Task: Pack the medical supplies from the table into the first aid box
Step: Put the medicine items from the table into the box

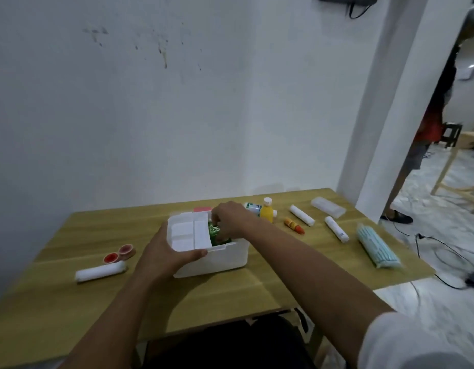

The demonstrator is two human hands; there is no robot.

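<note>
A white first aid box (225, 258) stands open mid-table with a white divided tray (189, 233) inside. My left hand (166, 251) grips the box's near-left rim. My right hand (232, 218) reaches into the right side of the box, fingers closed on a green box (216, 234) that sits partly inside. On the table lie a white gauze roll (100, 271), two red tape rolls (118, 254), a yellow bottle (266, 211), an orange tube (294, 225), two more white rolls (302, 214) (336, 229) and a pack of blue masks (375, 247).
The wooden table (283, 275) stands against a white wall. A clear plastic case (327, 206) lies at the back right, and a pink item (202, 209) shows behind the box. Cables run on the floor to the right, where a person stands in the doorway.
</note>
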